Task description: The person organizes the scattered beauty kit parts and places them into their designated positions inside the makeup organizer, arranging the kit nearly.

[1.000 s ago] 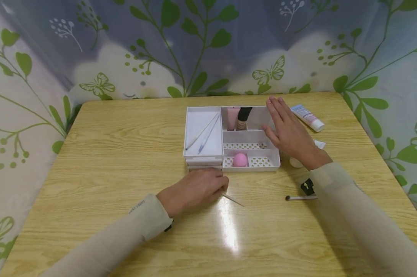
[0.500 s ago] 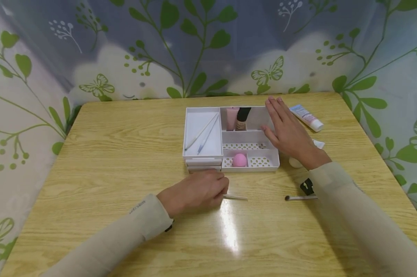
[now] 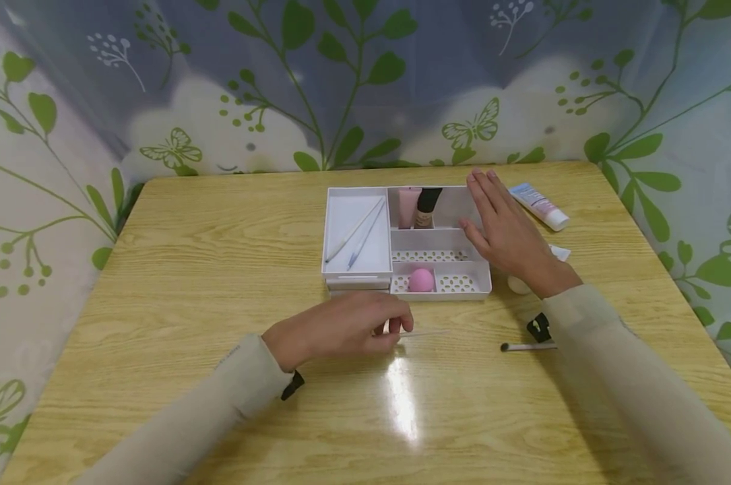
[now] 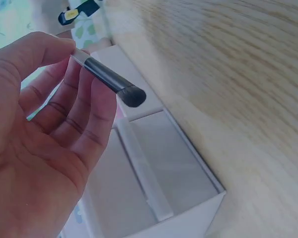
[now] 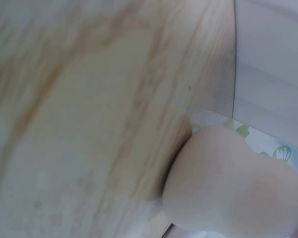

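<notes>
My left hand (image 3: 341, 325) pinches a makeup brush (image 4: 107, 74) between thumb and fingers, just in front of the organizer's drawers. In the left wrist view its dark angled bristle head and black ferrule show; the thin handle (image 3: 424, 333) points right in the head view. The white organizer (image 3: 440, 296) has a tray on its upper left holding two thin brushes (image 3: 356, 230). A pink tube (image 3: 408, 207), a black-capped foundation tube (image 3: 426, 207) and a pink ball-shaped item (image 3: 421, 280) sit in its compartments. My right hand (image 3: 511, 236) rests along the organizer's right side, fingers straight.
Right of the organizer lie a blue-and-white tube (image 3: 539, 206), a white tube end (image 3: 560, 252) and a beige gourd-shaped makeup sponge (image 5: 228, 183), partly hidden by the right arm. Nearer are a black item (image 3: 539, 328) and another brush (image 3: 527, 347). A patterned curtain closes the table's back.
My left hand has turned and its fingers have loosened outward from the drawer fronts. The brush handle has swung from pointing down-right to nearly level. The right hand has stayed still.
</notes>
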`<state>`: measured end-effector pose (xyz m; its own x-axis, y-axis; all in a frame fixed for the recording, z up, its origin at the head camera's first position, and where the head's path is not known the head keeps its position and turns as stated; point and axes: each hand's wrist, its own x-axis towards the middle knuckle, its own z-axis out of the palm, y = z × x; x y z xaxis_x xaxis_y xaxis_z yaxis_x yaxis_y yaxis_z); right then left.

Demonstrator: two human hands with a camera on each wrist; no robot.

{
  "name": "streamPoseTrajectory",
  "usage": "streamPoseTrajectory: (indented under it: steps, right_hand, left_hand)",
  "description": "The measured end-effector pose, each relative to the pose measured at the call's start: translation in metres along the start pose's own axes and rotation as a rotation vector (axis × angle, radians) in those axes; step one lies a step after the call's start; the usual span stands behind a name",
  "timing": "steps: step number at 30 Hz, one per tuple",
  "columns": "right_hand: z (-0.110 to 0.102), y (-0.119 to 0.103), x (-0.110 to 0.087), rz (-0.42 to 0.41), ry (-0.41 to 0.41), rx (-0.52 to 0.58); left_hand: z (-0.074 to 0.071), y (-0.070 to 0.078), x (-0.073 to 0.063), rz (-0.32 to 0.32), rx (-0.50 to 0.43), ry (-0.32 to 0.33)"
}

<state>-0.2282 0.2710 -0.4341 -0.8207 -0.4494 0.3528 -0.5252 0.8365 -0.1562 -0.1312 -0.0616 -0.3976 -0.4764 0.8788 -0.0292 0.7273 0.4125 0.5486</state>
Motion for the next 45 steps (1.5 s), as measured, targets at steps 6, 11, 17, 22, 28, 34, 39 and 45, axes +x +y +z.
streamPoseTrajectory:
  steps: [6,11,17,22,28,34,39,45]
  right_hand:
    - [0.0,0.0,-0.001,0.009,-0.004,0.0]
    - [-0.001,0.0,-0.001,0.012,-0.004,0.004]
    - [-0.001,0.0,-0.001,0.011,0.0,0.008]
    - [-0.001,0.0,0.0,0.024,-0.009,0.003]
    - [-0.001,0.0,-0.002,0.023,-0.01,0.002]
    - [-0.001,0.001,-0.002,0.018,-0.003,-0.003]
    - [-0.001,0.0,-0.001,0.019,-0.005,-0.003]
    - [-0.001,-0.001,0.0,0.007,-0.005,-0.007]
  left_hand:
    - [-0.01,0.006,-0.001,-0.015,-0.005,0.034]
    - [-0.028,0.01,-0.002,-0.059,-0.007,0.09]
    - [-0.046,0.009,-0.003,-0.106,0.014,0.165]
    - [-0.056,0.009,-0.004,-0.164,0.026,0.19]
    - [-0.066,0.004,-0.004,-0.205,0.006,0.215]
    - [-0.076,-0.003,-0.004,-0.251,-0.041,0.24]
    - [-0.083,-0.011,-0.002,-0.3,-0.056,0.286]
    - [-0.089,-0.023,0.001,-0.395,-0.045,0.32]
